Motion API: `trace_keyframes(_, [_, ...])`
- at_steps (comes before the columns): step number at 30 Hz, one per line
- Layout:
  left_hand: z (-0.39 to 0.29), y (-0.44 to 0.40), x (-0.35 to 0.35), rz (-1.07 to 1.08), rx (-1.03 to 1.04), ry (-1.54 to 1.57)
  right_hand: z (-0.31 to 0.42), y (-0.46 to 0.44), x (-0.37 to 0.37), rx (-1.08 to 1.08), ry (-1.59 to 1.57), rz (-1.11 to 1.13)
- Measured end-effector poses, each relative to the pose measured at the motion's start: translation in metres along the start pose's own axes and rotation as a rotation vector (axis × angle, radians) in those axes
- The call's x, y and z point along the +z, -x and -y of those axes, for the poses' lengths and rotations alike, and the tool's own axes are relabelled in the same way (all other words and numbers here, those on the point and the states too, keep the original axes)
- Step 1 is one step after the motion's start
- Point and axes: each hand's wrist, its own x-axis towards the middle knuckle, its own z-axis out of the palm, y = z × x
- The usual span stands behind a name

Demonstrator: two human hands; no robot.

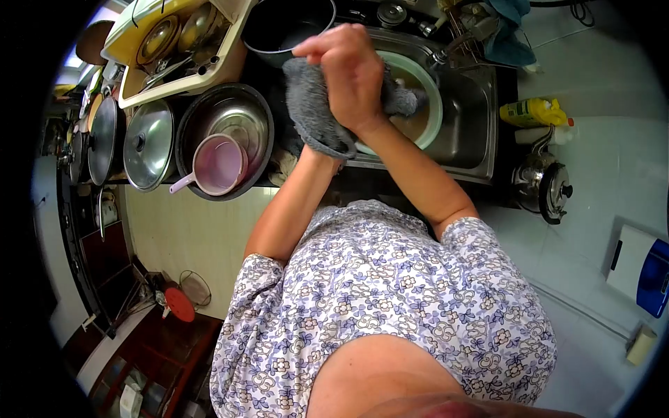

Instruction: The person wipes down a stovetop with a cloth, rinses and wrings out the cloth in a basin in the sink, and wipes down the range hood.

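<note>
A fuzzy grey cloth (310,104) covers most of my left hand, from the wrist up, so its fingers are hidden. My right hand (352,80) lies across the cloth with its fingers bent and its thumb side toward the left. The fingers look closed on the cloth, though their tips do not show. Another part of the cloth sticks out to the right of my right wrist, over a pale green basin (433,104). That basin stands in the steel sink (467,118) and holds cloudy water.
Left of my hands, a pink dipper (219,165) rests in a dark-rimmed metal bowl (261,132). Glass lids (150,145) and a cream bin of dishes (198,83) stand beyond. A black pot (289,28) is behind. At right are a yellow bottle (533,111) and a kettle (536,181).
</note>
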Motion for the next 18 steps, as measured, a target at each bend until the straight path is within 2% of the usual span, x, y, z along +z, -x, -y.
trace_keyframes(2, [-0.005, 0.002, 0.000, 0.028, 0.006, 0.009, 0.016, -0.017, 0.013, 0.472, -1.140, -0.295])
trace_keyframes(3, [-0.009, 0.002, -0.001, 0.045, 0.012, 0.022, 0.010, -0.025, 0.008, 0.632, -1.608, -0.306])
trace_keyframes(4, [-0.014, 0.002, -0.003, 0.064, 0.016, 0.041, 0.011, -0.033, 0.002, 0.805, -1.866, -0.381])
trace_keyframes(6, [-0.032, 0.001, -0.006, 0.140, 0.037, 0.096, 0.024, -0.023, 0.003, 0.862, -2.174, -0.038])
trace_keyframes(7, [-0.045, 0.000, -0.007, 0.198, 0.050, 0.133, 0.038, -0.010, 0.003, 0.837, -2.029, 0.182])
trace_keyframes(8, [-0.060, -0.001, -0.007, 0.280, 0.065, 0.172, 0.039, 0.005, 0.007, 0.946, -2.183, 0.236])
trace_keyframes(10, [-0.081, -0.004, -0.008, 0.430, 0.117, 0.109, 0.027, 0.019, -0.007, 1.001, -2.080, 0.299])
trace_keyframes(11, [-0.086, -0.007, -0.008, 0.466, 0.175, -0.023, 0.007, 0.040, -0.013, 0.985, -1.973, 0.307])
trace_keyframes(12, [-0.085, -0.008, -0.004, 0.265, 0.398, -0.479, 0.000, 0.048, -0.023, 1.229, -1.554, 0.117])
trace_keyframes(13, [-0.077, -0.015, -0.011, 0.189, 0.460, -0.766, -0.013, 0.054, -0.023, 1.198, -1.561, -0.076])
trace_keyframes(14, [-0.057, -0.026, -0.028, 0.227, 0.511, -1.095, -0.019, 0.064, -0.028, 1.328, -1.570, -0.312])
trace_keyframes(15, [-0.018, -0.047, -0.070, 0.354, 0.661, -1.675, -0.031, 0.089, -0.025, 1.149, -1.750, -0.313])
trace_keyframes(16, [0.021, -0.057, -0.097, 0.474, 0.840, -2.062, -0.044, 0.118, -0.018, 0.958, -1.917, -0.298])
trace_keyframes(17, [0.020, -0.037, -0.063, 0.432, 0.667, -1.895, -0.036, 0.141, -0.013, 0.825, -1.482, -0.507])
trace_keyframes(18, [0.018, -0.018, -0.028, 0.371, 0.521, -1.715, -0.051, 0.160, 0.010, 0.542, -1.622, -0.722])
